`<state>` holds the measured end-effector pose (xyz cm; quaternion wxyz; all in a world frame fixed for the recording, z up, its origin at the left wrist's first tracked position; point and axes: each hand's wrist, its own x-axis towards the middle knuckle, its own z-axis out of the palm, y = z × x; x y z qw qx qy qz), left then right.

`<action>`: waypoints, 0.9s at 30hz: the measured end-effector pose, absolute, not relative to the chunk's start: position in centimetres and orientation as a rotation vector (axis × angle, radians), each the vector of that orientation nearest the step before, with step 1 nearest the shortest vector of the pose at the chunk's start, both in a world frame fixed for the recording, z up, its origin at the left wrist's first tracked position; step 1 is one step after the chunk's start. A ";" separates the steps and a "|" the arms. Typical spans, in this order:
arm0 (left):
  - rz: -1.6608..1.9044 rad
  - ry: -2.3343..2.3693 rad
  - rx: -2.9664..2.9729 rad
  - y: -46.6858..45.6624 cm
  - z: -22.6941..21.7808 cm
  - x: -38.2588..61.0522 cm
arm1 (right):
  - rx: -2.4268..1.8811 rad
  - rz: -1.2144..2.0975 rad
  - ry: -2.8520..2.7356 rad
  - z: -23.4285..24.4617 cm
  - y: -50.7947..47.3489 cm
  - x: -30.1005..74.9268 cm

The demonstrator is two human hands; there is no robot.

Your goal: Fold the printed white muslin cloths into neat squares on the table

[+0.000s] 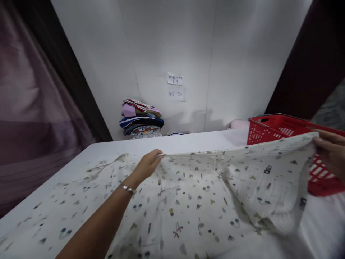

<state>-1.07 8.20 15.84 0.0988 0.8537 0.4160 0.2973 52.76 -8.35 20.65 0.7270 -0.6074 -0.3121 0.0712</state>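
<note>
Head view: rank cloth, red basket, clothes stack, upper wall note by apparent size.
1. cloth
2. basket, partly hidden behind the cloth
3. clothes stack, which sits farther back, so its true size against the basket is unsure
4. upper note

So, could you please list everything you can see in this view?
printed cloth: one, white with small motifs, spread on the table, far edge lifted
table: one, white, under the cloth
basket: one, red, right side of table
folded clothes: one stack, mixed colours, by the wall
paper notes: two, white, on the wall
curtain: one, purplish, left
bracelet: one, silver, left wrist
left hand: pinching the cloth's far edge
right hand: gripping the cloth's right corner
</note>
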 end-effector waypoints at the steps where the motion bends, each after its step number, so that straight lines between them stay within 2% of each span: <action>1: 0.945 1.225 2.510 7.4 16.9 -1.3 | -1.304 0.222 -0.637 21.1 -8.5 52.4; 3: 1.022 1.214 2.541 5.8 18.9 -2.0 | -1.274 0.297 -0.563 21.8 -9.0 52.0; 6: 0.947 1.137 2.641 3.5 21.1 -3.2 | -1.223 0.279 -0.593 22.8 -10.3 52.2; 10: 0.826 1.060 2.669 0.8 22.1 -5.0 | -1.158 0.193 -0.725 23.6 -12.9 52.8; 19: 0.372 1.091 2.404 -2.8 18.2 -7.0 | -1.463 0.129 -0.701 22.7 -18.4 52.5; 27: 0.251 1.253 2.181 0.8 14.9 -9.5 | -1.513 0.511 -0.543 21.4 -16.1 53.2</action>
